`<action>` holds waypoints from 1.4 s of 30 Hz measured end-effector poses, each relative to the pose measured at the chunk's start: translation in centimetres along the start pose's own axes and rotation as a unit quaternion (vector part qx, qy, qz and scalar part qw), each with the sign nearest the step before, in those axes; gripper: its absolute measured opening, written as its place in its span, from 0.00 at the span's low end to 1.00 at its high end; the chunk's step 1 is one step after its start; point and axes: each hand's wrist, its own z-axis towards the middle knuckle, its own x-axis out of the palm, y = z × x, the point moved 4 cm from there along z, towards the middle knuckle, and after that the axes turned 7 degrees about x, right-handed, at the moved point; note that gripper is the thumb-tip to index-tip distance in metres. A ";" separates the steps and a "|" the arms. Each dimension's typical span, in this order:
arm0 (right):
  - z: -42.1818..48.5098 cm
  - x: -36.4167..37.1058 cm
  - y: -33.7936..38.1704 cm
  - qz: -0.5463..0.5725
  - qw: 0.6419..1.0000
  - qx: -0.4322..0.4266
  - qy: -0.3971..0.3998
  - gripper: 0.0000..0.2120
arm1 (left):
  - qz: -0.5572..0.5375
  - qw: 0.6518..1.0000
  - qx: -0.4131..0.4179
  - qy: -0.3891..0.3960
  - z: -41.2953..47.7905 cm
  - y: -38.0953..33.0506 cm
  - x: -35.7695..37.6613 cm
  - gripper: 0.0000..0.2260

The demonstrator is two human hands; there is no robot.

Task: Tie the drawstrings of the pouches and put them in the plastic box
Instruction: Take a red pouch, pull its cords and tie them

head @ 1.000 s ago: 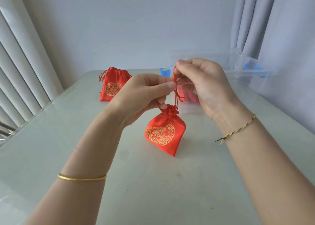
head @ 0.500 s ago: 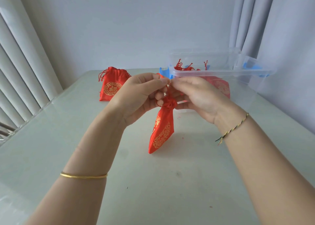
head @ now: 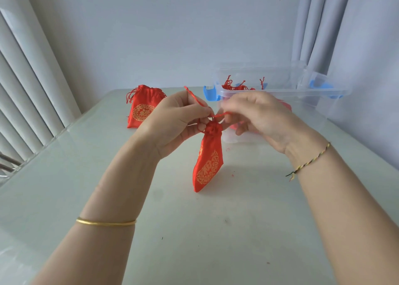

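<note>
Compared with half a second ago, the red pouch (head: 208,166) hangs in nearly the same spot, turned edge-on with its gold print slanting away. A second ago it faced the camera broadside. One end of the drawstring (head: 195,97) now sticks up and to the left past the left thumb, where before the cord was bunched between the two hands. The right hand (head: 260,120) has moved a little to the right, drawing a short strand sideways out of the gathered neck.

The left hand (head: 179,120) is raised in front of the chest, knuckles towards the camera, its grip closed with thumb and forefinger pinching the cord just above the pouch's neck. The right hand sits level with it, palm turned inward, fingers curled. It is blurred, but its grip seems pinched on the other strand.

The pouch dangles from the cord above the tabletop (head: 194,237), its lower tip close to the surface. Whether it touches is unclear. A second pouch (head: 142,108) stands on the tabletop well to the left. The clear plastic box (head: 302,86) sits just behind the right hand, with more red pouches (head: 237,87) inside.
</note>
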 end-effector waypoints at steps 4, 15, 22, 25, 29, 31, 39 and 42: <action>0.4 0.5 -0.8 0.045 0.998 0.041 -0.018 0.12 | 0.070 0.996 0.038 0.030 -0.1 -0.4 0.5 0.10; 0.7 2.2 -1.6 0.100 0.992 0.073 0.027 0.08 | 0.283 0.925 0.243 -0.077 -0.4 -0.8 0.8 0.14; 1.1 2.0 -1.9 0.168 0.984 0.061 -0.008 0.05 | 0.253 0.930 0.247 -0.100 -0.2 -0.8 0.2 0.16; 1.2 2.1 -1.9 0.186 0.981 0.056 0.005 0.02 | 0.242 0.932 0.249 -0.104 -0.2 -0.8 0.2 0.18; 1.1 2.5 -1.8 0.172 0.983 0.045 0.032 0.04 | 0.252 0.927 0.257 -0.107 -0.3 -0.6 0.3 0.19; 1.1 2.4 -1.8 0.159 0.986 0.039 0.014 0.04 | 0.247 0.927 0.260 -0.107 -0.2 -0.5 0.1 0.18; 1.3 1.2 -2.0 0.184 0.979 0.090 -0.015 0.16 | 0.234 0.941 0.227 -0.090 0.3 0.4 -0.2 0.08; 1.4 0.0 -2.3 0.190 0.976 0.081 -0.071 0.19 | 0.201 0.956 0.200 -0.071 0.3 0.6 -0.5 0.06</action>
